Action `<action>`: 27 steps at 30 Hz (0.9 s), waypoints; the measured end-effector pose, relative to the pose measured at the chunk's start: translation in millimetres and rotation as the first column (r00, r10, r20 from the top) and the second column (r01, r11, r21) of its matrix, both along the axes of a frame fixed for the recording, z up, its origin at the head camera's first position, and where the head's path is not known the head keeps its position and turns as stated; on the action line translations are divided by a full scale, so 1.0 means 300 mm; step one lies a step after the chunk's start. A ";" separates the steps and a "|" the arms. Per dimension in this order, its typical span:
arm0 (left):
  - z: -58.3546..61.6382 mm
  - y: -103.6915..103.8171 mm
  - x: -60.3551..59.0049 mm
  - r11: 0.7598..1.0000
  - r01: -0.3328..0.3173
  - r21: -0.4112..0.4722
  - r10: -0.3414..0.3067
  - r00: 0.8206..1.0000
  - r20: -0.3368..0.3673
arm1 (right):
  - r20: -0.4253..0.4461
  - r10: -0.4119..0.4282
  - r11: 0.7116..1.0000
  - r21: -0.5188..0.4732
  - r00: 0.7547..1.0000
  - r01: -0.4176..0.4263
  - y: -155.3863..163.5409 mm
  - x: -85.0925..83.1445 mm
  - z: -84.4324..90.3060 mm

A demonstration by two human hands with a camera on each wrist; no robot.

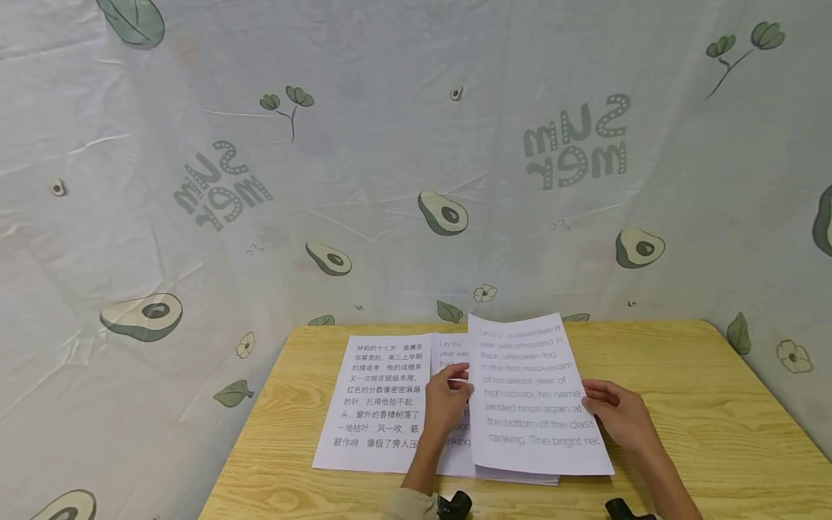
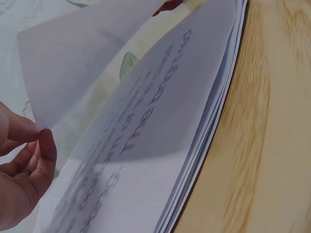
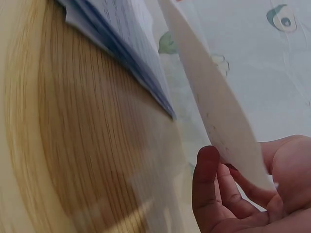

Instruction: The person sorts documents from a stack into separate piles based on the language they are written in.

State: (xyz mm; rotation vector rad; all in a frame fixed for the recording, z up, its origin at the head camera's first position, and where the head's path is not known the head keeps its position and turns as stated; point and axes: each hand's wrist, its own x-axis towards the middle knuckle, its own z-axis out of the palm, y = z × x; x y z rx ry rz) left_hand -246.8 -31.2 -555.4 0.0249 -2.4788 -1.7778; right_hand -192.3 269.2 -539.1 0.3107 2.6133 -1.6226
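"Right of centre, we have the printed sheet (image 1: pixel 533 412) raised over the stack (image 2: pixel 160 131). How is it gripped?"

"Our left hand (image 1: pixel 447 403) pinches its left edge and our right hand (image 1: pixel 619 417) grips its right edge, so neither is released."

"Then what should worry us?"

"Slipping, mainly. It is thin and bows between our hands, so if one hold loosens, that side would probably flop and slide askew. Pulling unevenly could crease or tear it."

"And underneath?"

"The stack's edges fan slightly apart in the left wrist view. Any dragging across the top could well skew it, since we see nothing weighing it down."

"What about the page of Chinese text (image 1: pixel 373 404), lying just left of the stack?"

"Our left forearm (image 1: pixel 425 456) passes over the place where they meet, so a careless sweep might shove that page across the wooden table (image 1: pixel 708 412). The patterned cloth (image 1: pixel 390 289) behind seems a smaller concern: we would likely brush it only by swinging the sheet too far back."
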 end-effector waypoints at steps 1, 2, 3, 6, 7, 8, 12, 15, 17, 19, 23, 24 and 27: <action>0.002 0.010 0.000 1.000 0.001 0.000 -0.001 1.000 -0.006 | 0.006 -0.005 1.000 -0.005 1.000 0.005 0.011 -0.001 0.000; 0.003 0.021 0.000 1.000 0.004 0.005 -0.004 1.000 -0.008 | 0.012 -0.010 1.000 -0.008 1.000 0.010 0.022 -0.002 0.000; 0.002 0.032 0.000 1.000 0.005 0.009 -0.005 1.000 -0.014 | 0.015 -0.015 1.000 -0.004 1.000 0.015 0.033 -0.003 -0.001; 0.001 0.066 0.000 0.999 0.004 0.043 -0.004 1.000 -0.005 | 0.026 -0.032 0.999 -0.001 0.999 0.032 0.067 -0.005 -0.005; 0.000 0.078 0.001 0.998 0.005 0.055 -0.005 1.000 -0.001 | 0.029 -0.036 0.999 0.002 0.999 0.036 0.079 -0.005 -0.007; -0.002 0.091 0.002 0.998 0.003 0.065 -0.003 1.000 0.005 | 0.029 -0.037 0.999 0.003 0.999 0.037 0.091 -0.004 -0.009; -0.007 0.139 0.009 0.995 -0.003 0.099 0.001 1.000 0.020 | 0.032 -0.029 1.000 0.004 0.999 0.029 0.140 0.004 -0.010; -0.009 0.172 0.016 0.993 -0.005 0.114 0.002 1.000 0.020 | 0.041 -0.024 1.000 0.003 0.999 0.024 0.175 0.011 -0.006; -0.011 0.193 0.021 0.992 -0.006 0.124 0.002 1.000 0.029 | 0.046 -0.023 1.000 -0.005 0.999 0.023 0.199 0.012 -0.003; -0.012 0.215 0.026 0.991 -0.002 0.135 -0.002 0.999 0.034 | 0.048 -0.024 1.000 -0.003 0.999 0.024 0.222 0.013 -0.003; -0.015 0.261 0.031 0.989 0.006 0.149 -0.011 0.999 0.037 | 0.045 -0.028 1.000 -0.006 0.999 0.028 0.272 0.013 -0.005; -0.016 0.273 0.031 0.989 0.006 0.148 -0.012 0.999 0.036 | 0.046 -0.028 1.000 -0.007 0.999 0.028 0.285 0.013 -0.005; -0.018 0.306 0.032 0.987 0.009 0.159 -0.014 0.999 0.031 | 0.054 -0.029 0.999 -0.012 0.998 0.029 0.317 0.017 -0.005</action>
